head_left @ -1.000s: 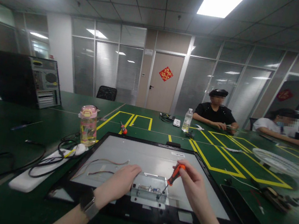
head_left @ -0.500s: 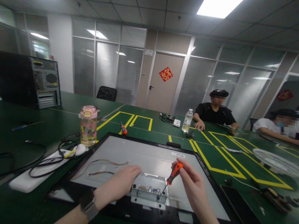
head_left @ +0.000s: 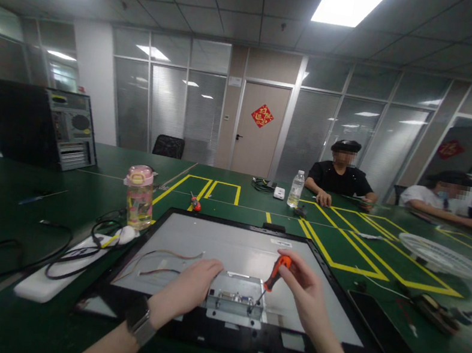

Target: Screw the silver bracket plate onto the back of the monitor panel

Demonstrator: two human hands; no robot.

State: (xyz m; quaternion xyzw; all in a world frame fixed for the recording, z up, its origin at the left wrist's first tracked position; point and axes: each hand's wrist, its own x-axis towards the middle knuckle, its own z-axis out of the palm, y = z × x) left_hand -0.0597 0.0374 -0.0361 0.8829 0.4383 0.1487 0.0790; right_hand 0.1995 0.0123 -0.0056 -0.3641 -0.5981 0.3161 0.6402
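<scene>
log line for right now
left hand at metal bracket | right hand holds orange screwdriver | screwdriver slants down at bracket's right end

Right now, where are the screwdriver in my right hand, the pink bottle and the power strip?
Screwdriver (head_left: 276,274), head view: its handle.
Pink bottle (head_left: 138,203), head view: its clear body.
Power strip (head_left: 69,264), head view: its white casing.

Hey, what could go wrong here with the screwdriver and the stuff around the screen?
The screwdriver, angled in the right hand, might slip off the metal bracket and scratch the grey panel.

The thin wires beside the left hand could snag if it shifts.

The pink-lidded bottle stands close to the power strip; if knocked over, it might leak there.
</scene>
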